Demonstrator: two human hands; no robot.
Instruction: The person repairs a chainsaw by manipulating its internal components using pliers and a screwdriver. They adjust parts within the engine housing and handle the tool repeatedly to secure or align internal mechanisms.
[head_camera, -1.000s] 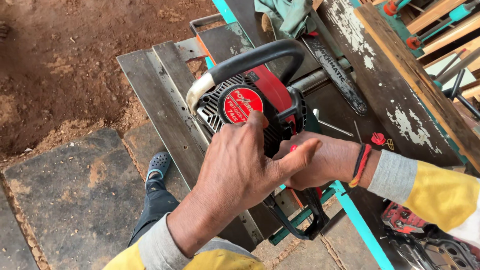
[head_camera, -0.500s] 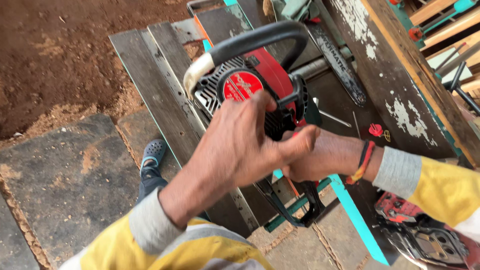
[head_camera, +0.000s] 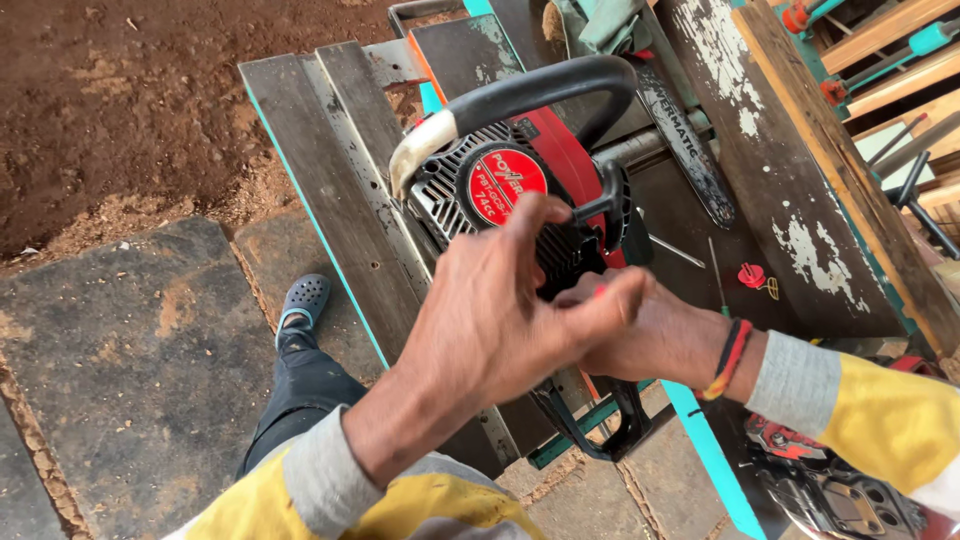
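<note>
Two hands: both on rear half of chainsaw (head_camera: 520, 200), w/ fingers overlapping.
Chainsaw pos: on side atop worn wooden bench (head_camera: 330, 150); red starter cover faces up.
Long axis: rear handle (head_camera: 600, 430) near person, guide bar (head_camera: 685, 140) pointing away, up-right.
Left hand (head_camera: 500, 320): above engine housing, fingers partly curled, narrow; grip contents can't tell.
Right hand (head_camera: 650, 335): tucked under left, nearer rear handle; closure hidden.
Starter grip (head_camera: 590, 210): just beyond left fingertips.
Nearby: red-handled screwdriver (head_camera: 745, 275) on bench, right of saw.
</note>
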